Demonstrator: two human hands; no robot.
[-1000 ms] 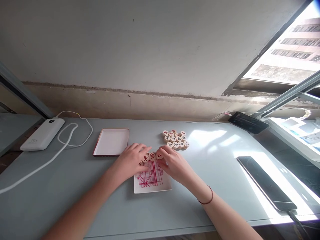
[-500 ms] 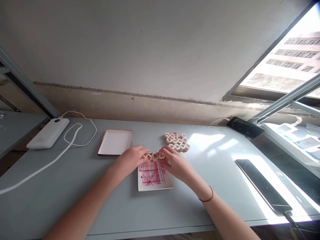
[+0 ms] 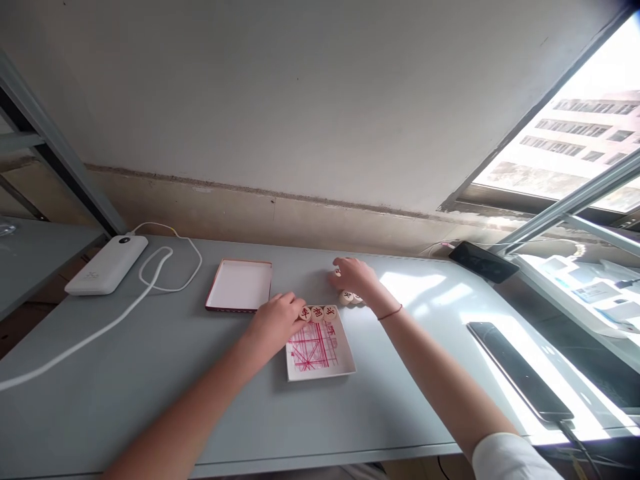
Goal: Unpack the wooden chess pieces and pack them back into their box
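A shallow white box (image 3: pixel 345 360) with a red-lined sheet in it lies in front of me. Round wooden Chinese chess pieces (image 3: pixel 317 313) with red characters form a row along its far edge. My left hand (image 3: pixel 277 323) is closed at the row's left end, its fingertips on the leftmost visible piece; the box corner behind them is hidden. Beyond the box, my right hand (image 3: pixel 357 280) reaches over the loose group of pieces (image 3: pixel 346 298) and covers most of it. One piece (image 3: pixel 338 272) shows between its thumb and fingers.
An open box lid (image 3: pixel 240 283) lies behind my left hand. At the left are a white power bank (image 3: pixel 107 267) and its cable (image 3: pixel 105 327). A phone (image 3: pixel 520 370) lies at the right, another dark phone (image 3: pixel 483 261) leans farther back, and a white tray (image 3: pixel 575 293) stands beside it.
My right hand has left the row in the box and moved away from me to the loose pieces. The left hand stays at the row's left end. The view has shifted slightly.
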